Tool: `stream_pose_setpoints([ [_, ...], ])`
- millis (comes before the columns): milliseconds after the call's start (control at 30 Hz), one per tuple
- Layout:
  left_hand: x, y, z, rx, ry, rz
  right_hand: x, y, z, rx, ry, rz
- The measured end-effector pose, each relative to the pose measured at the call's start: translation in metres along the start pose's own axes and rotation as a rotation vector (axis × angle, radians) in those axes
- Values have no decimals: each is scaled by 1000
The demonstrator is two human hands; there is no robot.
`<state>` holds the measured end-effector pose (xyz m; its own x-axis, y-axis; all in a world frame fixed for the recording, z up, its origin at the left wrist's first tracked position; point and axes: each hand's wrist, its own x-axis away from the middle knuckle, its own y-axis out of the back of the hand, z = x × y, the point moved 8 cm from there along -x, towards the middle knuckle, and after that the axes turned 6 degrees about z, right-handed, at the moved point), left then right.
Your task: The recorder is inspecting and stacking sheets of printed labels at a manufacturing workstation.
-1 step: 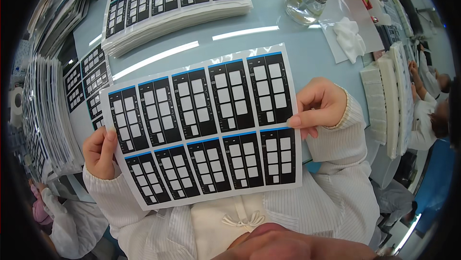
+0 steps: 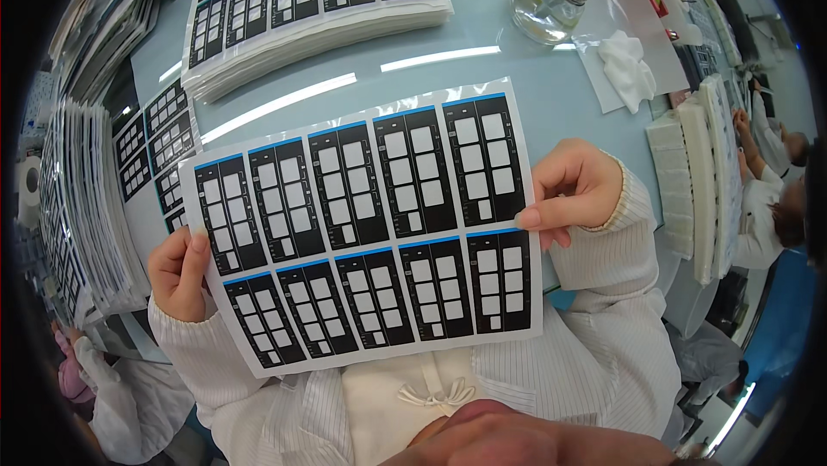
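Note:
A printed sheet [image 2: 375,238] is held up in front of me, tilted a little, with two rows of black panels that carry white rectangles and blue top strips. My left hand [image 2: 181,272] pinches its left edge, thumb on the front face. At the right edge my right hand [image 2: 573,190] grips it the same way, the thumb on the front and the fingers partly hidden behind. Beyond the sheet lies a thick stack of similar printed sheets [image 2: 314,44] on the pale glossy table [image 2: 345,96]. Another such sheet [image 2: 151,143] lies to the left, partly covered.
Tall piles of sheets [image 2: 95,199] stand along the left side. A glass bottle with a metal top [image 2: 549,11] is at the back right, near a crumpled white cloth [image 2: 627,70] on paper. White stacked blocks [image 2: 689,182] line the right. Other people [image 2: 767,199] sit farther right.

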<state>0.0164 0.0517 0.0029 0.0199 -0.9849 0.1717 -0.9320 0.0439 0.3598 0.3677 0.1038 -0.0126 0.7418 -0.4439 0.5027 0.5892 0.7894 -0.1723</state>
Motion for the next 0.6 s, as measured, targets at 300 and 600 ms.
stream_pose_setpoints([
  [300,-2,1,5,-24,28,41,0,0,3,-40,14,32],
  [600,-2,-2,0,-13,62,9,1,-1,7,-20,54,70],
])
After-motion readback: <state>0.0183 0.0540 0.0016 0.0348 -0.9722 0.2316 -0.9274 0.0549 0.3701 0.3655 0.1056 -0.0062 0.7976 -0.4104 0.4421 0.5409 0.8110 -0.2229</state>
